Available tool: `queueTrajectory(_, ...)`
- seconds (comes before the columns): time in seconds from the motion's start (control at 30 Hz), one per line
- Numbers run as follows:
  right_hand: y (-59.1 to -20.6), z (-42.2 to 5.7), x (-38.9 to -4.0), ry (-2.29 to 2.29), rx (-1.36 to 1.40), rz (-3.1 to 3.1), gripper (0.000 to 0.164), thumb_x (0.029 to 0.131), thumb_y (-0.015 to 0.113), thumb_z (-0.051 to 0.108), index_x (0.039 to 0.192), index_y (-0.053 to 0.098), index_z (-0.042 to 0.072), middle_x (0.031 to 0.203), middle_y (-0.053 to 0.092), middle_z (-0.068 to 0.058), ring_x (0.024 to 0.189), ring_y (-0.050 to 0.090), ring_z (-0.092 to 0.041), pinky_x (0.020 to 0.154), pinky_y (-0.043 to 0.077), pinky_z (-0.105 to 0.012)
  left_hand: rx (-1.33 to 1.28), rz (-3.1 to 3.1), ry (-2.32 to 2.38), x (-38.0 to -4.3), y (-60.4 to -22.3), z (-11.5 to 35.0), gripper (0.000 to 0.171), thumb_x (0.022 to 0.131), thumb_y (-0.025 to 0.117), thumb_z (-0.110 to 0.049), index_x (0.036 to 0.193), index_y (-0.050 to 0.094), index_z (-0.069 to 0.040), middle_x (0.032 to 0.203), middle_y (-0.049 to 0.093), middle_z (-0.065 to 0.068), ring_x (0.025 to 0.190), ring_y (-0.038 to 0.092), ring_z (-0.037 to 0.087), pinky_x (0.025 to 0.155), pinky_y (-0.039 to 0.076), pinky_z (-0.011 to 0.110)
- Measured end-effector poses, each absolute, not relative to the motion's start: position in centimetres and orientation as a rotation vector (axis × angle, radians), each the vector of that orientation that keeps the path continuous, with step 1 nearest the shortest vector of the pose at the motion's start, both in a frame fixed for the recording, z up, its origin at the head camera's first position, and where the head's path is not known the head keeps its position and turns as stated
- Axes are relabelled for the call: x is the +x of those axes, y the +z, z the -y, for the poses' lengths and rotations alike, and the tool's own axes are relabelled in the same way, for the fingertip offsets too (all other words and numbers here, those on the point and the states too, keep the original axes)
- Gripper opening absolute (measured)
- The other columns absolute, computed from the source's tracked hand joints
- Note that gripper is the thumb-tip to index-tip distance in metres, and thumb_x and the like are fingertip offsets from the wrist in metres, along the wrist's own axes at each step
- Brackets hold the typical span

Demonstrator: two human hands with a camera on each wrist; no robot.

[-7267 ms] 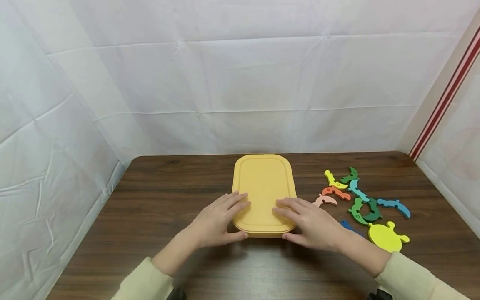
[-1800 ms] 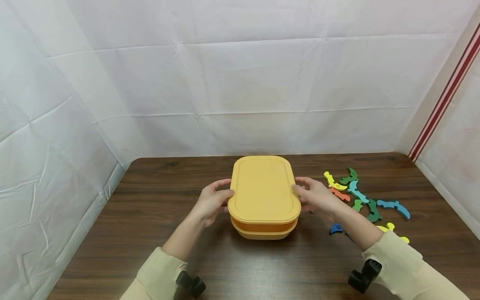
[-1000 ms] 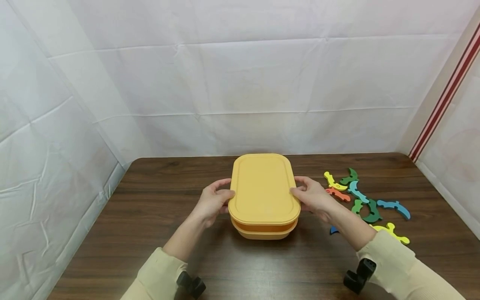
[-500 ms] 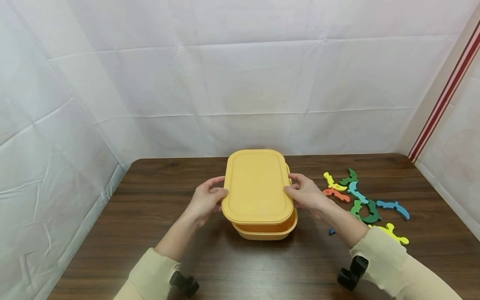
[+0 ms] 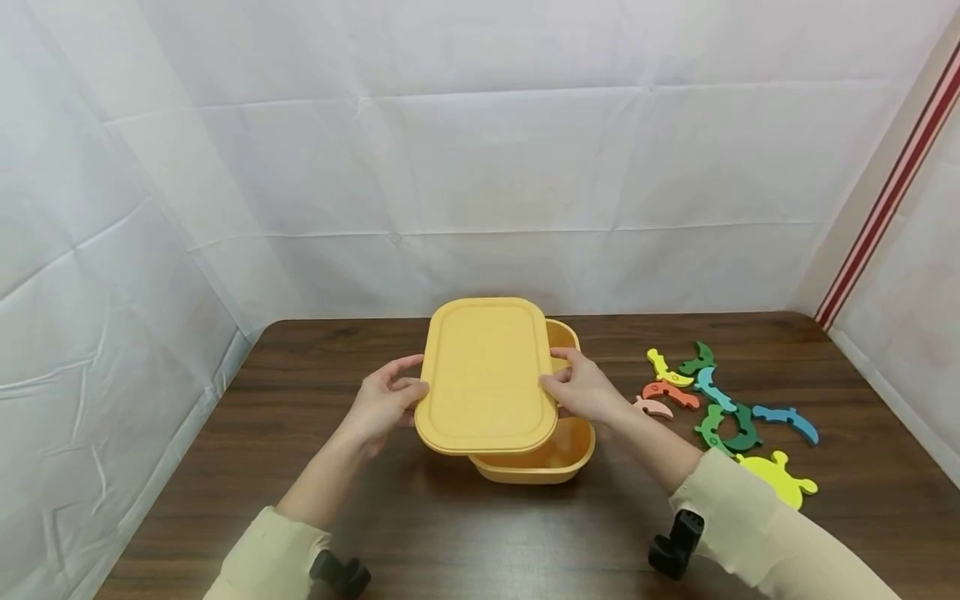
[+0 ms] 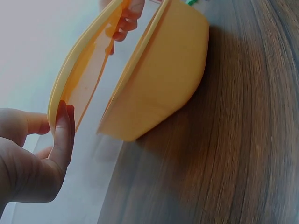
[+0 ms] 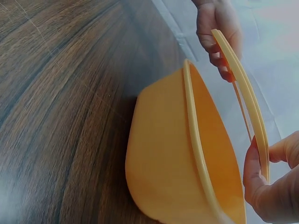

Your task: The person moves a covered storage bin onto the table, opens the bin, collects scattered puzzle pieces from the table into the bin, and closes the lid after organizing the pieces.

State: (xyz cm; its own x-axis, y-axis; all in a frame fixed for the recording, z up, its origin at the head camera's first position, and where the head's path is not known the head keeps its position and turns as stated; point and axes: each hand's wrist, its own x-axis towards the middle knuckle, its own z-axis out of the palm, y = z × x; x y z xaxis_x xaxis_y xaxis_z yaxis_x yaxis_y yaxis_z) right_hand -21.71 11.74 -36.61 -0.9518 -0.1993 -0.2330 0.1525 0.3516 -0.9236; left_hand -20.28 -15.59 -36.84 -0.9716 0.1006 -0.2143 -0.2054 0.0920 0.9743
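Note:
A yellow lid (image 5: 486, 375) is held level above a yellow plastic box (image 5: 576, 450), shifted to the box's left so the right part of the box lies uncovered. My left hand (image 5: 386, 400) pinches the lid's left edge, thumb on top and fingers beneath. On the opposite edge my right hand (image 5: 588, 387) pinches it the same way. Both wrist views show a gap between the lid (image 6: 70, 70) and the rim of the box (image 7: 163, 149), which stands on the table. Much of the box's inside is hidden under the lid.
Several flat, colourful animal-like pieces lie on the right of the dark wood table (image 5: 300, 375), among them a yellow round-bodied piece (image 5: 772, 477), a blue curved piece (image 5: 787, 419) and an orange piece (image 5: 671, 392). A white sheet (image 5: 480, 167) hangs behind.
Earlier, both hands rested on the closed box. The lid then rose off it in both hands and has moved left, uncovering the box's right side. The colourful pieces stay at the right.

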Motion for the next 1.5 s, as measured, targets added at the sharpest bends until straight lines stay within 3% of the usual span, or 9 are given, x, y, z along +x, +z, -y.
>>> queueTrajectory(0.63,-36.2,-6.6,-21.4,-1.688,-0.091,-2.312,0.058,0.090,0.055,0.012,0.140,0.029,0.008,0.094,0.059,-0.014,0.066,0.063,-0.018,0.061,0.057,-0.031,-0.075,-2.234,1.914,-19.3,-36.3,20.7,0.051,0.091,0.054,-0.010,0.139,0.036,-0.007,0.109,0.062,0.012,0.079,0.066,0.016,0.067,0.057,0.033)
queueTrajectory(1.17,-36.3,-3.1,-21.4,-1.626,-0.179,-2.361,0.057,0.089,0.055,0.014,0.140,0.029,0.007,0.095,0.061,-0.012,0.063,0.065,-0.017,0.059,0.056,-0.029,-0.074,-2.233,1.923,-18.4,-36.2,24.2,0.056,0.091,0.055,-0.011,0.141,0.029,-0.003,0.095,0.065,-0.002,0.076,0.066,0.013,0.067,0.056,0.030)
queueTrajectory(1.5,-36.1,-1.6,-21.6,-1.593,-0.222,-2.416,0.056,0.088,0.056,0.014,0.138,0.033,0.005,0.090,0.061,-0.009,0.059,0.064,-0.015,0.060,0.057,-0.036,-0.104,-2.245,1.894,-18.3,-36.3,25.8,0.058,0.091,0.056,-0.015,0.141,0.029,-0.005,0.098,0.064,-0.003,0.080,0.066,0.013,0.068,0.056,0.029)
